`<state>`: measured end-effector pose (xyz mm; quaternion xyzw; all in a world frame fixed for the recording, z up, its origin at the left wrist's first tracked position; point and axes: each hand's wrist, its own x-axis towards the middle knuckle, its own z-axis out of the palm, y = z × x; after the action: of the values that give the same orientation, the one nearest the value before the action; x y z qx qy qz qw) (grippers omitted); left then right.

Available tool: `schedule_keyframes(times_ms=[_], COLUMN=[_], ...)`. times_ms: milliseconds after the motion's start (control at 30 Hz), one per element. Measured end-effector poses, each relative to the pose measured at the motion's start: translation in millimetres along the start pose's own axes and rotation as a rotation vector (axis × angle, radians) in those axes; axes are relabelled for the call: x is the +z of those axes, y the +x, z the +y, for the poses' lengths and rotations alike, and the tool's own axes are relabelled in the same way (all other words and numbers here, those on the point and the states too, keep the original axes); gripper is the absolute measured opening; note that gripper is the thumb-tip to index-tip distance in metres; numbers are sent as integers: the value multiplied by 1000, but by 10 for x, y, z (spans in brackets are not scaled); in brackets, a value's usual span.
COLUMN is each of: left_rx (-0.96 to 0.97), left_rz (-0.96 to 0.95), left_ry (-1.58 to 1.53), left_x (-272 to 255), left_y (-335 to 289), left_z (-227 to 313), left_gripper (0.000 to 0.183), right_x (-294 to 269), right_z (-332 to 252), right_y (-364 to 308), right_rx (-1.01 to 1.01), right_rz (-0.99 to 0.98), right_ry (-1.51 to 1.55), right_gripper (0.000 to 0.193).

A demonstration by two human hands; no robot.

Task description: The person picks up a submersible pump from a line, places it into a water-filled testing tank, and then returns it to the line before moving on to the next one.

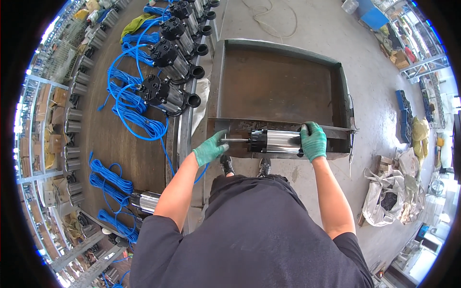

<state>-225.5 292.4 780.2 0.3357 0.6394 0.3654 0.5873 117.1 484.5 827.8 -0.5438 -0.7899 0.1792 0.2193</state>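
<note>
Now the silver pump motor (281, 142) lies sideways on the near rim of the rusty steel tray (278, 86). The right hand (313, 140) wraps its far end, while the left hand (210, 150) pinches its shaft (235, 140), beside that rim.

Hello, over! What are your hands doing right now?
Left hand grips the shaft end of the silver pump motor. Right hand clamps its far end. Motor lies on the rusty tray's rim. Nothing blocking.
</note>
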Motion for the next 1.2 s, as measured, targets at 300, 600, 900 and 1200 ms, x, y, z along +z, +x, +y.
schedule_keyframes(times_ms=[300, 600, 900, 1200], left_rx=[-103, 141, 198, -89], left_rz=[-103, 133, 103, -94], left_ry=[-407, 460, 279, -548], left_x=[-36, 64, -11, -16], left_y=[168, 240, 282, 135], left_z=[-258, -341, -672, -271], left_gripper=[37, 55, 61, 43], right_x=[5, -2, -9, -22], right_z=[6, -4, -57, -47], right_y=[-2, 0, 7, 0], right_rx=[-12, 2, -29, -23], right_rz=[5, -2, 2, 28], right_ry=[-8, -10, -28, -41], right_gripper=[17, 18, 18, 17])
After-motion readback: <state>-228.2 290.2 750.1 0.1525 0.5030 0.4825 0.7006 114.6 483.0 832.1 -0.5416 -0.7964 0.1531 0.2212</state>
